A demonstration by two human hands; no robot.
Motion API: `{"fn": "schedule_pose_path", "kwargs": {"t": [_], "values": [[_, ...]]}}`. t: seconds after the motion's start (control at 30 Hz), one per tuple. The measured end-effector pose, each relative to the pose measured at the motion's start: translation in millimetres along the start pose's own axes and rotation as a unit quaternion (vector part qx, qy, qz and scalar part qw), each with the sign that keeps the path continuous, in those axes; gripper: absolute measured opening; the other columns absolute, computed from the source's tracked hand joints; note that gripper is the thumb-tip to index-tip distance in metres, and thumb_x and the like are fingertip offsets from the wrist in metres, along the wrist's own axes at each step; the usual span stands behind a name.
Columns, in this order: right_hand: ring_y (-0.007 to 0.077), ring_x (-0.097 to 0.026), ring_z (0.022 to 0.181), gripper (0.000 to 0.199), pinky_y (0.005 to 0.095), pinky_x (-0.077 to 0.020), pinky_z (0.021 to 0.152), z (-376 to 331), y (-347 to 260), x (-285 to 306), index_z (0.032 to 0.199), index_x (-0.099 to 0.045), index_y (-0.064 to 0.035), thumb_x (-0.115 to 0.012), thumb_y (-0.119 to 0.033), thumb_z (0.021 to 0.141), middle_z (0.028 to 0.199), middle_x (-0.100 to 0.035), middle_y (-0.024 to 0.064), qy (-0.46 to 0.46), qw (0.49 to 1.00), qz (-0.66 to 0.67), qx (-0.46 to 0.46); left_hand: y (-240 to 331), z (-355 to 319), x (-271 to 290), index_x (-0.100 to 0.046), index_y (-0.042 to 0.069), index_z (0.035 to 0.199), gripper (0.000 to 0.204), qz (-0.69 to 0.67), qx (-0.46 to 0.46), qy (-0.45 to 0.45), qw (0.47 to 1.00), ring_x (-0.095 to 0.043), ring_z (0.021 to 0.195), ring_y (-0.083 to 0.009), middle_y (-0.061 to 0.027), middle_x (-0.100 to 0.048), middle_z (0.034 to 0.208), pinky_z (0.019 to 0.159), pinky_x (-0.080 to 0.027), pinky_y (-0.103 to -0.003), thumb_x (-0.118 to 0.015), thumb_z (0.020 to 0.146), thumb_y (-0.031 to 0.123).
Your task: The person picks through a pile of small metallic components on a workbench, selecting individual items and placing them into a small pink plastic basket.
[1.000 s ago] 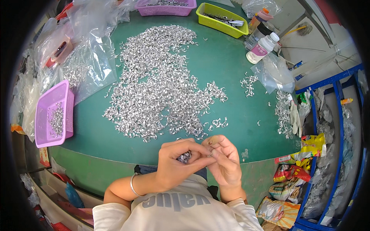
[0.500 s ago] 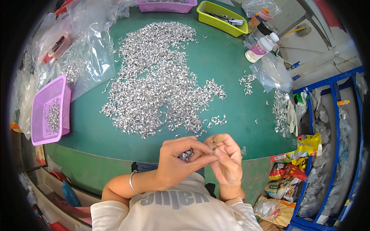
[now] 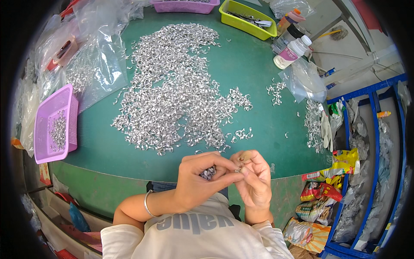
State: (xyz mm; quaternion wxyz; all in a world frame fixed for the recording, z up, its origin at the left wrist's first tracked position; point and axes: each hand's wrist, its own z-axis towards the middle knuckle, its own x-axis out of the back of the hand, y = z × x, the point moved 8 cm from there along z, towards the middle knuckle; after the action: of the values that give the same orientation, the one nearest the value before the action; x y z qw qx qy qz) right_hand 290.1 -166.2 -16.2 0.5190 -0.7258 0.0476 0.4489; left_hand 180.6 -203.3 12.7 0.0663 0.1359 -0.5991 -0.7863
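My left hand (image 3: 199, 178) is curled round a small bunch of curved silvery metal pieces (image 3: 208, 173), which show in the hollow of the palm. Its thumb and forefinger reach across to meet the fingertips of my right hand (image 3: 253, 180). Between the two hands' tips a single small metal piece (image 3: 238, 170) is pinched, mostly hidden by the fingers. Both hands are held over the near edge of the green table (image 3: 276, 134). Just beyond them spreads a large heap of the same curved metal pieces (image 3: 172, 99).
A purple basket (image 3: 73, 108) with some pieces stands at the left, beside clear plastic bags (image 3: 103, 64). At the back are another purple basket (image 3: 185, 7) and a lime-green tray (image 3: 226, 19). A white bottle (image 3: 286, 56) stands back right, above blue shelving (image 3: 376, 142).
Both hands stay in nearly the same place, fingertips still together. The fingers have shifted only very slightly, and the heap looks the same.
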Motion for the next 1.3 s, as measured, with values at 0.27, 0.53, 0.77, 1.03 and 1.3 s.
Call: {"fn": "schedule_pose_path", "kwargs": {"t": [0.27,0.53,0.77,1.03,1.3], "values": [[0.0122,-0.051,0.082,0.019,0.0255,-0.0408,0.075,10.7,-7.6,23.5,0.098,-0.052,0.0038,-0.053,0.003,0.08,0.091,-0.057,0.0095,0.037,0.977,-0.207,0.033,-20.9,-3.2,4.3,-0.063,0.0,0.074,0.012,-0.032,0.097,0.018,0.995,-0.038,0.05,-0.0036,0.0015,-0.048,0.054,0.045,-0.03,-0.019,-0.07,0.065,-0.003],[0.0221,-0.052,0.079,0.018,0.0315,-0.0384,0.071,71.5,-20.0,70.2,0.087,-0.061,-0.0035,-0.065,-0.007,0.07,0.084,-0.059,0.0082,0.094,0.647,-0.73,0.199,-88.2,-16.0,28.9,-0.066,0.001,0.084,0.01,-0.043,0.284,0.047,0.957,-0.039,0.055,-0.0009,0.0055,-0.047,0.058,0.049,-0.032,-0.016,-0.064,0.075,0.003],[0.0273,-0.048,0.078,0.021,0.0353,-0.0378,0.069,87.1,2.8,59.9,0.093,-0.057,-0.0005,-0.056,0.002,0.072,0.079,-0.054,0.0104,0.046,0.571,-0.798,0.187,-104.0,-14.7,31.9,-0.065,0.001,0.086,0.011,-0.088,0.312,0.072,0.943,-0.036,0.05,0.0,0.0059,-0.046,0.058,0.043,-0.026,-0.016,-0.062,0.077,0.005],[0.0177,-0.045,0.07,0.022,0.0269,-0.0387,0.067,66.7,-8.2,71.7,0.098,-0.059,0.0011,-0.047,0.005,0.08,0.08,-0.051,0.0079,0.061,0.771,-0.625,0.108,-109.0,-15.5,24.3,-0.061,-0.002,0.09,0.014,-0.156,0.358,0.082,0.917,-0.031,0.045,-0.0004,0.0058,-0.043,0.057,0.039,-0.02,-0.017,-0.06,0.08,0.008],[0.0084,-0.047,0.076,0.012,0.0208,-0.0386,0.067,35.8,10.4,41.2,0.091,-0.055,0.0028,-0.045,0.0,0.086,0.085,-0.051,0.0037,0.031,0.924,-0.382,0.016,-105.0,-14.5,7.8,-0.062,0.0,0.088,0.012,-0.188,0.35,0.05,0.916,-0.041,0.054,-0.0001,0.0038,-0.052,0.068,0.044,-0.031,-0.014,-0.06,0.08,0.009]]}}
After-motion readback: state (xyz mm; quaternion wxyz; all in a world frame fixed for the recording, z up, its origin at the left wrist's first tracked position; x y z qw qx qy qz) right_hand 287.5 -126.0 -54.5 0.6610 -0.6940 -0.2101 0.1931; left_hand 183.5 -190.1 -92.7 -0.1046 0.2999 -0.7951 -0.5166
